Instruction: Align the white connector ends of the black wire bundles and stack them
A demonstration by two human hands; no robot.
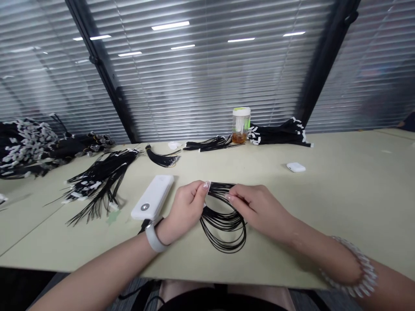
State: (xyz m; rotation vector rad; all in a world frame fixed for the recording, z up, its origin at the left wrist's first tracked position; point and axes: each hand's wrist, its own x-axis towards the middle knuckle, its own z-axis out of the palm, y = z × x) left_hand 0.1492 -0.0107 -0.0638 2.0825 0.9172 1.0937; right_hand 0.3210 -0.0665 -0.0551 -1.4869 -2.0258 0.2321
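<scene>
A looped bundle of thin black cables (227, 220) hangs between my hands, just over the pale table. My left hand (189, 201) is closed on the bundle's left end, thumb pressed by a small white connector (209, 185). At the upper right of the loop, my right hand (254, 205) pinches the black strands with thumb and forefinger. The loop droops below both hands toward the table's front edge. My fingers cover parts of the cable ends.
A white power bank (153, 196) lies left of my left hand. Black cable bundles (103, 172) with white connectors spread over the left side; another cable pile (280, 131) lies by a lidded jar (241, 125) at the back. A small white case (295, 167) rests on the right.
</scene>
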